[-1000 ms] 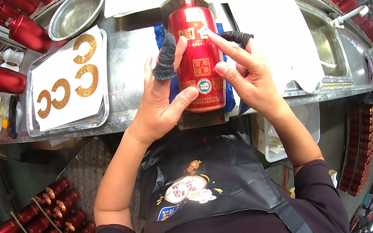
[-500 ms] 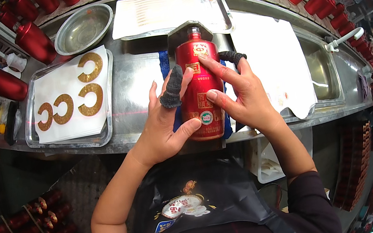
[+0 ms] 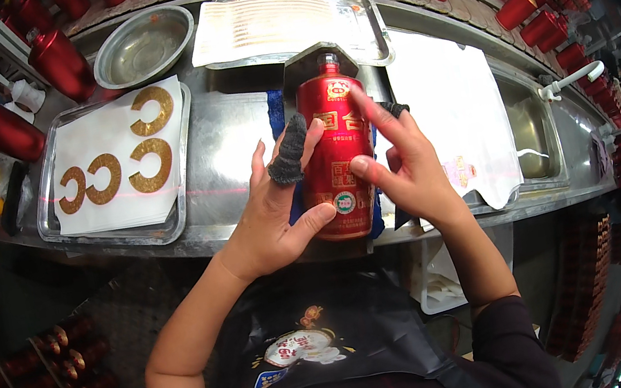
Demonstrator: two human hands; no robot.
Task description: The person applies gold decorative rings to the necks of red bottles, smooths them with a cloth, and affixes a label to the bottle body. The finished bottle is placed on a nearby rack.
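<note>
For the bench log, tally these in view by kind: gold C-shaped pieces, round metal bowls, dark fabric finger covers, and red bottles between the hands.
Gold flat C-shaped pieces: 4
Round silver metal bowl: 1
Dark fabric finger covers: 2
Red gold-printed bottle: 1
Total: 8

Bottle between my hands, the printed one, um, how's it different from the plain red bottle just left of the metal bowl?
The printed bottle carries gold lettering and a small round green-and-white mark; the plain bottle shows none on its visible side. The printed bottle has the left hand and right hand at it; the plain bottle is untouched. Both are shiny red with a narrow neck.
</note>
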